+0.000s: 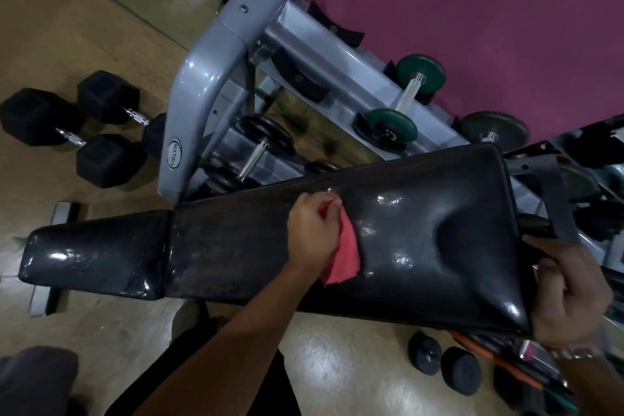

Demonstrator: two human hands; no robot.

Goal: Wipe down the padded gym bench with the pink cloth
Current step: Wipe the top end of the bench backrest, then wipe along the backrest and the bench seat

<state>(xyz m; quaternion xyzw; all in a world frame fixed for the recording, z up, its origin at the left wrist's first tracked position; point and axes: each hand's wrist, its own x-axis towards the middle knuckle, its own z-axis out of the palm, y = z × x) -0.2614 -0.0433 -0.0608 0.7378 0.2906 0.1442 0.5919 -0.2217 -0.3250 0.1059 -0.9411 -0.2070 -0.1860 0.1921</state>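
Fingers [317, 204] of left hand [312, 236] curled, pinching pink cloth [344, 257] against bench [439, 213] pad; right hand [567, 294] grips pad end. Cloth judged light, limp: bunch in palm. Vinyl glossy, likely slippery.

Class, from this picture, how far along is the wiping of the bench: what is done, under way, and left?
Done, apparently: the wide end of the back pad shines wet. In hand: the left hand presses the pink cloth mid-pad; the right hand grips the pad's end. Left: the dull stretch towards the seat pad.
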